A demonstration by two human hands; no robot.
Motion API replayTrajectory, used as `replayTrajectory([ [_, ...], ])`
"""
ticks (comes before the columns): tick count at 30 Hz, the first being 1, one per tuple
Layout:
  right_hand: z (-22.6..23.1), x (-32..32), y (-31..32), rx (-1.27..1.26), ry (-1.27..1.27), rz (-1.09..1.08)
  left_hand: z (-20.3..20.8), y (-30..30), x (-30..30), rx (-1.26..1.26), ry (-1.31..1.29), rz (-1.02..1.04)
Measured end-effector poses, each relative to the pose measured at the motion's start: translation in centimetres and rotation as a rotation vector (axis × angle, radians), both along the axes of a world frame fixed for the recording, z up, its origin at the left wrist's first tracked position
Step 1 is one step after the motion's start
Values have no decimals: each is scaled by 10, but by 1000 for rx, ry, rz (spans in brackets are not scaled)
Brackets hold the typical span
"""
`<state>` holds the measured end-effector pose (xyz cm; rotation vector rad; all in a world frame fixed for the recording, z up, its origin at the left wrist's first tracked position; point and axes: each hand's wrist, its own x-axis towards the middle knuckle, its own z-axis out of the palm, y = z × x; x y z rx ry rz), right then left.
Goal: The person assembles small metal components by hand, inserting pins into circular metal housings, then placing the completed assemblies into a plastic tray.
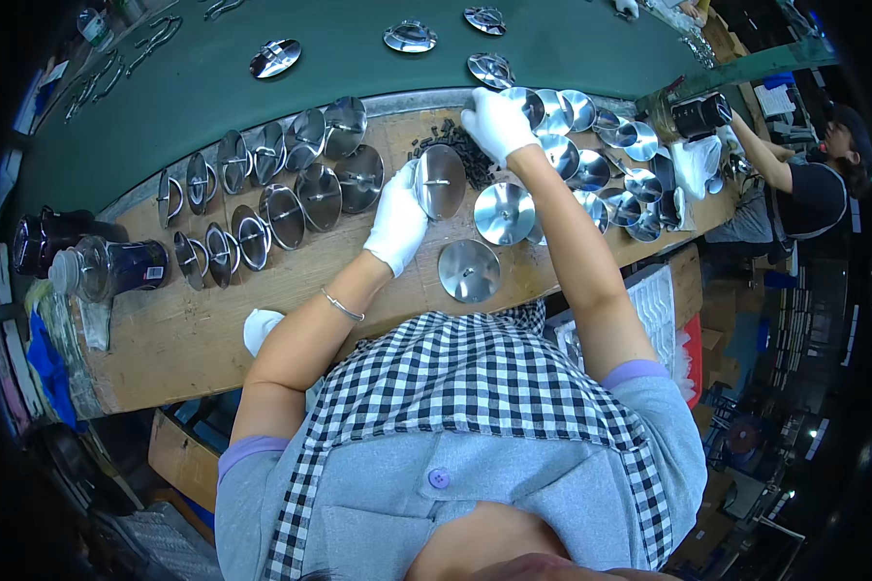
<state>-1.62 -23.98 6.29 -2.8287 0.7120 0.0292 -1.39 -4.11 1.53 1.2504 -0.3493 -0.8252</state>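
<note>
Both my hands wear white gloves. My left hand [400,218] grips a shiny round metal disc [442,184] by its edge, its face tilted up with a short stem at the centre. My right hand [498,126] reaches over the far edge of a heap of small black pieces [463,150], fingers bent down and together; what is between them is hidden. Beside it lie several overlapping metal discs [505,213]. One more disc [469,271] lies flat near me. To the left, several discs [286,215] stand on edge in two rows.
A wooden workbench [291,334] runs along a green belt [358,68] carrying several shiny metal parts [410,37]. Jars [121,268] stand at the bench's left end. At right, a co-worker [814,184] reaches toward a dark jar [700,117].
</note>
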Motion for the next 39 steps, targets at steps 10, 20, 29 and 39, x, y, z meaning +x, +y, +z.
replayTrajectory([
  [10,38,-89,74,893,-330,-74,7,0,0,-129,142,-3],
  [20,29,-94,88,604,-461,-52,15,0,-2,-103,160,42],
  [29,24,-94,95,549,-581,-1,9,4,-2,67,-302,37],
  [39,37,-88,81,830,-481,-49,8,5,-1,29,-488,126],
])
